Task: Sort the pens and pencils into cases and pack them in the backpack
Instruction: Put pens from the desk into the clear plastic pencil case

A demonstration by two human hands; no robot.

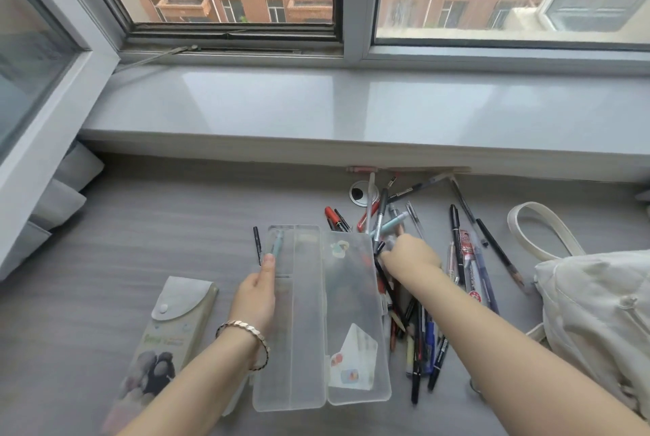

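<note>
Teal pen point(278, 242) pinched by left hand point(255, 298) over open clear case point(306, 347) at lower centre — right hand point(409, 254) curled, seemingly gripping pens point(381, 228) from pile.

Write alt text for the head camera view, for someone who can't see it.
A person's left hand lowers a light-blue pen into an open clear plastic pencil case on a grey desk, while the right hand reaches into a scattered pile of pens and pencils. A cream backpack lies at right.
</note>
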